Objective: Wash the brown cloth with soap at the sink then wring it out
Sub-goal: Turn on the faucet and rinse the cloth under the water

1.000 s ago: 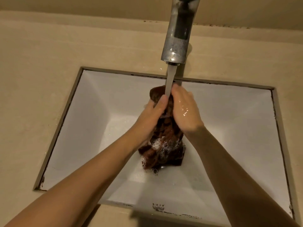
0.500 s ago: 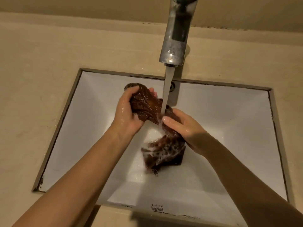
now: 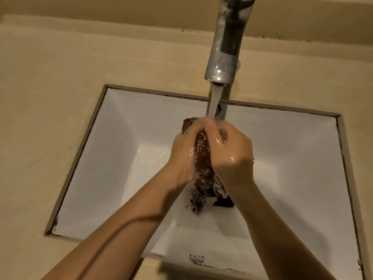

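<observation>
The brown cloth [image 3: 201,152] was bunched into an upright wad above the middle of the white sink [image 3: 121,142], pressed between the two hands. The left hand [image 3: 184,152] gripped it from the nine o'clock side, fingers curled over the top of the wad. The right hand [image 3: 234,152] gripped it from the three o'clock side, its fingers folded round the cloth and its knuckles wet and shining. The fingertips of both hands met at the top of the cloth, at its twelve o'clock end. The six o'clock end of the cloth hung below the wrists towards the basin floor, covered in white suds [image 3: 191,196]; whether it touched the bottom could not be told.

A metal tap [image 3: 228,43] stood at twelve o'clock of the sink, and its water [image 3: 214,102] fell straight onto the fingers at the top of the wad. A round overflow hole [image 3: 219,109] showed in the back wall behind the stream. The beige counter [image 3: 50,87] framed the sink on all sides, with a small printed mark [image 3: 196,259] on the rim at six o'clock
</observation>
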`<move>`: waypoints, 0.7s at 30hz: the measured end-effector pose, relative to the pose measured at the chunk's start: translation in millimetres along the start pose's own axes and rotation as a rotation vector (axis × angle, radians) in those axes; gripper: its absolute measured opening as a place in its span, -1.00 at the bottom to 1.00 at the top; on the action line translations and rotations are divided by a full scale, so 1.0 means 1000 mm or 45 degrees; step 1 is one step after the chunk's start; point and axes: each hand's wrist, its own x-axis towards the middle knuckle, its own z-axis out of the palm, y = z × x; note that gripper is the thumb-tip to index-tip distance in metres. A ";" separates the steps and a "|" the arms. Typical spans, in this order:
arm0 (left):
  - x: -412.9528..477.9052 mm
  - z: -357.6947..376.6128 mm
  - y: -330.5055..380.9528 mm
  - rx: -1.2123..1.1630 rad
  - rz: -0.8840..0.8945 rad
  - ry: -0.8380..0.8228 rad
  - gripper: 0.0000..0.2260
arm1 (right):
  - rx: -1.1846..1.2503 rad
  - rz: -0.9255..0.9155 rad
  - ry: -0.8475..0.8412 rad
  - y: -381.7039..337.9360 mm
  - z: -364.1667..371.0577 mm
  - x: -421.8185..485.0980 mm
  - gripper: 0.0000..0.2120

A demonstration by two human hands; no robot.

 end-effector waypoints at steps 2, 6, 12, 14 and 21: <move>0.002 0.005 -0.006 0.100 0.135 0.076 -0.79 | -0.140 0.198 0.045 0.002 0.002 0.010 -0.61; 0.002 0.003 -0.014 0.301 0.219 0.245 -0.72 | -0.324 0.215 0.086 0.006 0.008 0.023 -0.54; 0.001 -0.014 -0.019 0.479 0.260 0.053 -0.74 | -0.516 0.186 0.206 0.017 0.010 0.036 -0.61; -0.004 -0.019 -0.015 0.311 0.092 -0.134 -0.66 | -0.476 0.197 0.189 0.017 0.008 0.037 -0.64; -0.002 -0.021 0.012 0.351 -0.076 -0.352 -0.61 | -0.067 0.229 -0.153 0.001 0.000 0.035 -0.74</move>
